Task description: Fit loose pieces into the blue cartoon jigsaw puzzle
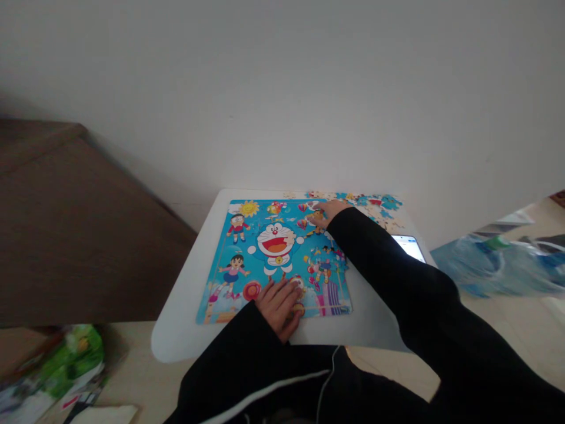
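A blue cartoon puzzle board (260,277) with a big blue-and-white cat figure in the middle lies flat on a small white table (176,330). My left hand (280,305) rests flat on the board's lower edge, its fingers spread a little. At the board's upper right, my right hand (325,213) touches the picture with its fingers bent; whether a piece is between them cannot be made out. Loose puzzle pieces (379,203) are scattered along the table's back right, beyond my right hand.
A phone (409,248) with a lit screen lies at the table's right edge, partly behind my right sleeve. Brown furniture (88,235) stands at the left. Plastic bags (498,265) are at the right, and a green bag (82,356) is at the lower left.
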Available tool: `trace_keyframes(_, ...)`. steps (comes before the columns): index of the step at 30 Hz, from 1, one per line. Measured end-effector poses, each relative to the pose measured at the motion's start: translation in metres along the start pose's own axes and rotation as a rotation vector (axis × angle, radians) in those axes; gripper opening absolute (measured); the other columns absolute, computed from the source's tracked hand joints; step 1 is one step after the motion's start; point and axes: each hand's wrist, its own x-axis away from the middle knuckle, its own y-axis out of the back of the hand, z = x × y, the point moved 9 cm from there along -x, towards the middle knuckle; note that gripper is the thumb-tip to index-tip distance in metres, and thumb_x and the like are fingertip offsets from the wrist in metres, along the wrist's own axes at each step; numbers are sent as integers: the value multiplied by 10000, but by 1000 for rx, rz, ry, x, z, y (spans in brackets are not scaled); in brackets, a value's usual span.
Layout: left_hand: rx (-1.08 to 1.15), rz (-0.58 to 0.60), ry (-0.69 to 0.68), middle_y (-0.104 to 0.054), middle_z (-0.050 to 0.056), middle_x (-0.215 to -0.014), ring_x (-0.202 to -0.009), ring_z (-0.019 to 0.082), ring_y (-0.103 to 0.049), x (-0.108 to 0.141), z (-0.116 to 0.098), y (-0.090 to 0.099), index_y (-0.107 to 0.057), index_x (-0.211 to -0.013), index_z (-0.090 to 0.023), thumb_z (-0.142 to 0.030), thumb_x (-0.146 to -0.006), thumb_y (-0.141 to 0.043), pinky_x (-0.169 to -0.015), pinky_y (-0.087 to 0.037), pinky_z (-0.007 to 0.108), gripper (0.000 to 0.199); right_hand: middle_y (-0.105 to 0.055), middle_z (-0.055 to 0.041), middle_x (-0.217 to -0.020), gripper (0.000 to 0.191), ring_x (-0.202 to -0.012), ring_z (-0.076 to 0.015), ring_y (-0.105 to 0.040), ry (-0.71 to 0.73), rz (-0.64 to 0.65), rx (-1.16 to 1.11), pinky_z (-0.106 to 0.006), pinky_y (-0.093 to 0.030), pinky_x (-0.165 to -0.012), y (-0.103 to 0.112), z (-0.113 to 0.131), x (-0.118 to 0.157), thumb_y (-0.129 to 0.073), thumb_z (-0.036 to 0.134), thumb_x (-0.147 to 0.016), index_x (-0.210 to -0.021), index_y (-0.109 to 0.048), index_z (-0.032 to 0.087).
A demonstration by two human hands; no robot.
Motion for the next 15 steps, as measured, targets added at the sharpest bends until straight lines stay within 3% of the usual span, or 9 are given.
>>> trace_keyframes(5,-22,-10,-14,-665,73,-1045,-1028,237,-578,-2,0,2,-613,-1050,-191,-307,-835,-436,-908,-426,425,301,-612,-74,-1149,449,-1044,-265,-559,204,92,81,-369,-438,-876,-16,-9,24,-619,368,-727,-1152,-586,226)
trace_keyframes(10,-33,-14,-37,-645,55,-1105,-1032,231,-575,-4,-6,4,-607,-1058,-193,-299,-842,-427,-898,-407,410,300,-649,-89,-1047,387,-995,-295,-576,227,12,138,-440,-435,-869,-10,-6,37,-620,420,-730,-1056,-639,214)
trace_keyframes(12,-34,-33,-44,-638,37,-1123,-1040,225,-573,-6,-9,12,-606,-1066,-204,-314,-846,-411,-925,-375,407,313,-608,-83,-1156,398,-1052,-262,-560,294,-27,66,-403,-425,-917,-6,8,37,-539,395,-802,-1149,-594,208)
trace_keyframes(15,-23,-66,-76,-649,22,-1104,-1052,223,-570,-14,-12,37,-595,-1097,-221,-384,-857,-382,-984,-314,410,360,-512,-54,-1300,436,-1163,-221,-496,387,11,8,-352,-387,-990,-15,28,30,-497,325,-835,-1260,-508,225)
